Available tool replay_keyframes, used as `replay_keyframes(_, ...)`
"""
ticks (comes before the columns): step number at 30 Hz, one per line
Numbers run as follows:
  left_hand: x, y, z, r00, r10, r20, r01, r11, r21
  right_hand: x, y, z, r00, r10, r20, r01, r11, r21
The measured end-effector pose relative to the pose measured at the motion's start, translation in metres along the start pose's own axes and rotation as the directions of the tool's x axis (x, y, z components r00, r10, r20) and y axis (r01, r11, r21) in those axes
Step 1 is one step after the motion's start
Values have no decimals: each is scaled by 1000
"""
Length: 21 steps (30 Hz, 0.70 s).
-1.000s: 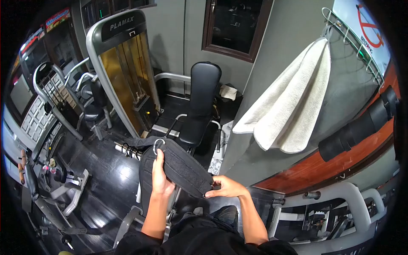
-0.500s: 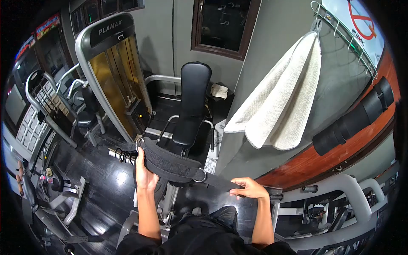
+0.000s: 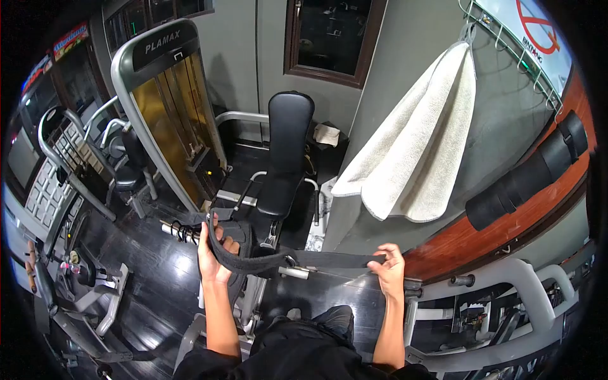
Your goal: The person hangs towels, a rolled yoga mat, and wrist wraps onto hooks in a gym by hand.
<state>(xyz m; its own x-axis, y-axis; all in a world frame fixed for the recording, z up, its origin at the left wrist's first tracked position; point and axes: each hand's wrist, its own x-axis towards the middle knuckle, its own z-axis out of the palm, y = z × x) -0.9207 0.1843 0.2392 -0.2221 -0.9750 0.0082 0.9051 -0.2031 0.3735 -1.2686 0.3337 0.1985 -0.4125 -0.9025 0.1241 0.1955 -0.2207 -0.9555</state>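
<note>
A black padded ankle strap [image 3: 253,264] with metal rings is stretched between both hands in front of my body. My left hand [image 3: 214,261] is closed around its padded, curved end, thumb up beside a ring. At the other side my right hand [image 3: 389,271] pinches the tip of the long flat tail between thumb and fingers. The tail runs nearly level from a ring near the middle. The cuff is turned edge-on, so much of its broad face is hidden.
Ahead stands a black padded seat [image 3: 290,152] beside a weight-stack machine [image 3: 166,114]. A white towel [image 3: 421,139] hangs from a hook rack [image 3: 506,47]. A rolled black mat [image 3: 525,174] rests on a wooden ledge at right. Grey machine tubing [image 3: 538,297] curves at lower right.
My right hand has moved right and up, pulling the tail straighter and longer. The cuff has turned from showing its broad face to edge-on, and my left fingers now curl around it.
</note>
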Motion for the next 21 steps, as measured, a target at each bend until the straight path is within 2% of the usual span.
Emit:
replay_keyframes(1,0,0,-2,995,-31,97,29,999,29,0,1,1,997,-66,-31,70,987,148)
replay_keyframes(2,-3,-3,-2,999,-46,22,45,997,69,1,3,3,995,-88,-44,96,966,239)
replay_keyframes(3,-4,-5,-4,993,-92,77,86,993,81,1,3,7,992,-109,-61,123,937,327)
replay_keyframes(4,-5,-9,-5,984,-127,128,110,985,132,0,2,13,992,-110,-64,126,937,327)
replay_keyframes(5,-6,-14,-4,970,-163,178,130,974,183,-2,1,20,990,-137,-21,132,889,437)
replay_keyframes(6,-8,-19,1,976,-184,121,134,933,333,-5,-1,28,986,-168,20,130,831,541)
replay_keyframes(7,-9,-19,8,923,-289,253,197,922,334,-6,0,33,986,-161,51,112,850,515)
replay_keyframes(9,-10,-37,23,943,-235,236,23,752,658,-10,-6,48,983,-95,158,-18,804,594)
replay_keyframes(10,-13,-41,29,939,-288,186,66,685,726,-10,-3,53,965,-127,229,-33,808,588)
replay_keyframes(11,-14,-48,26,914,-316,256,20,663,748,-10,-3,54,965,-129,227,-30,808,588)
replay_keyframes(13,-15,-56,27,821,-474,318,35,598,801,-8,-6,58,940,13,342,-169,886,431)
replay_keyframes(14,-14,-58,29,760,-515,398,-73,540,838,-8,-10,63,925,35,377,-189,905,381)
replay_keyframes(15,-14,-59,32,694,-583,423,-69,531,845,-6,-14,67,926,34,376,-188,906,380)
replay_keyframes(17,-15,-65,30,623,-658,423,-45,510,859,0,-24,74,859,188,476,-248,967,64)
replay_keyframes(18,-15,-65,30,582,-684,440,-114,468,877,1,-29,80,838,231,495,-262,965,-7)
replay_keyframes(19,-16,-66,33,572,-695,436,-122,453,883,1,-26,82,838,232,494,-262,965,-8)
replay_keyframes(21,-17,-70,31,583,-672,457,-166,452,877,2,-19,83,775,316,548,-389,921,18)
